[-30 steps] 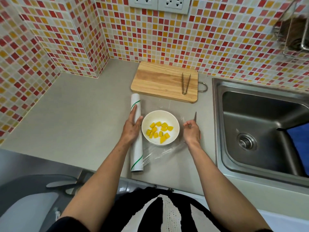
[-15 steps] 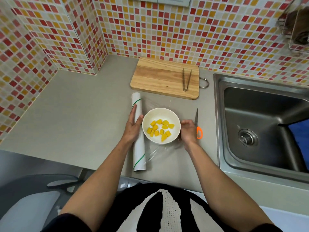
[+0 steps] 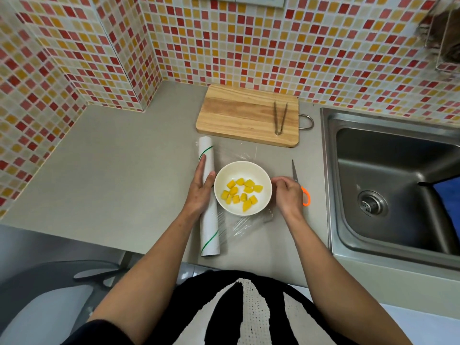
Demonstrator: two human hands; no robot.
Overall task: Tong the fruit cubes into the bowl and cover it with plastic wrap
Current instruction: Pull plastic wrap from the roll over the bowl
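cubes (image 3: 241, 194) fill the bowl (image 3: 266, 179); left hand (image 3: 201, 187) flat on roll (image 3: 208, 221), right hand (image 3: 287, 195) pinches wrap (image 3: 245, 226), cutting remains.

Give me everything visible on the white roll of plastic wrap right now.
The white roll of plastic wrap is a long tube with thin green diagonal lines near each end, lying flat on the grey countertop, left of the white bowl. The left hand rests on it, fingers straight. Clear film runs from it under the bowl.
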